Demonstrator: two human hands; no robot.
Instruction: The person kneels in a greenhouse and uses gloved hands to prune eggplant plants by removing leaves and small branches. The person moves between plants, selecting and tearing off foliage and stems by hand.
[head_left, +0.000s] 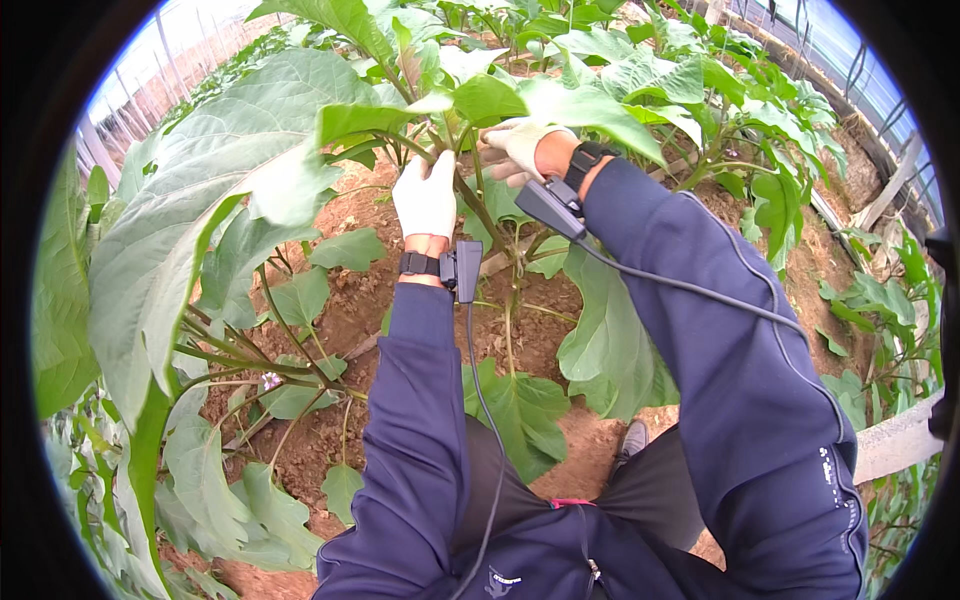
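Note:
My left hand (426, 196), in a white glove, pinches a stem of the eggplant (480, 206) in front of me, just below its upper leaves. To its right, my right hand (519, 150), also gloved in white, reaches in behind the stems. A broad leaf (592, 112) overhangs it, and its fingers are partly hidden, so any hold there cannot be made out. Below my hands the main stem slopes down to the reddish soil (487, 337). Large lower leaves (619, 337) spread from this plant near my legs.
Another eggplant with a pale purple flower (271, 381) leans in at the left, its huge leaf (225, 142) close to my left arm. More plants (720, 142) stand behind. Cables (491, 420) run from the wrist devices (551, 206) along my sleeves. A plank (900, 442) is at right.

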